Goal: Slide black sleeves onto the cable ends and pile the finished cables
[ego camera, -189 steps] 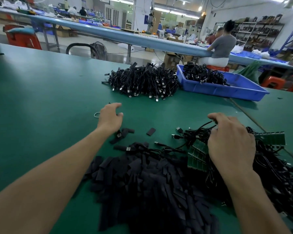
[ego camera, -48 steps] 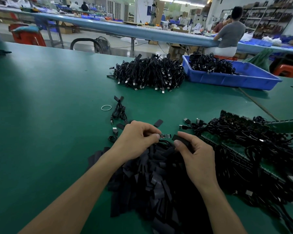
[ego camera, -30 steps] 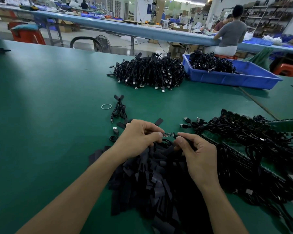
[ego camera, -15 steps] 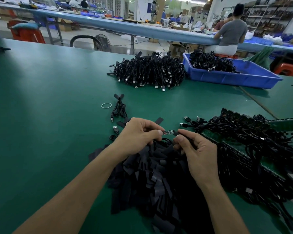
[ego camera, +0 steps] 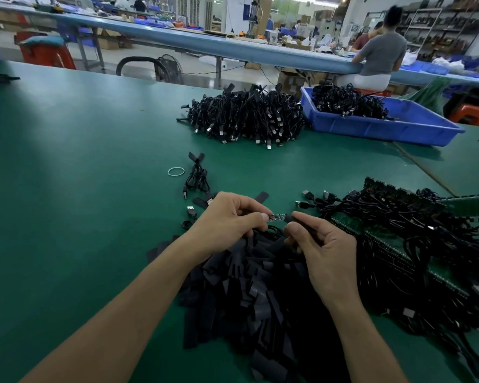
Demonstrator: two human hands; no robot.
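L hand (ego camera: 227,219): fingers curled, thumb + forefinger pinching the cable end just behind its small bare circuit board (ego camera: 277,217). Centre of frame, held above the green worktop (ego camera: 80,175). Rest of that cable is hidden under the palm, can't trace it.

R hand (ego camera: 324,250): pinches one black sleeve (ego camera: 289,218) betw. thumb and forefinger, sleeve end aimed at the board tip. Sleeve and board are touching or v. nearly so; can't tell if it has started on.

Handling, my read:
- Board is light and stiff, prob. fragile at the joints. Take it at the cable side, not on the components.
- Sleeve is thin and soft and will flatten shut. Pinch it toward the rear so the mouth stays open.
- Neither looks slippery. Little force needed; line up first, then push.

Under both hands, lower centre: loose heap of sleeves (ego camera: 246,286).
Right of frame: tangle of unsleeved cables (ego camera: 415,230) lying on green boards (ego camera: 468,201).
Just above L hand: small cable bundle (ego camera: 197,178), w/ a rubber band (ego camera: 176,171) beside it.
Upper centre: big cable pile (ego camera: 246,114), likely the finished ones. Blue bin (ego camera: 385,128) just right of it holds more.
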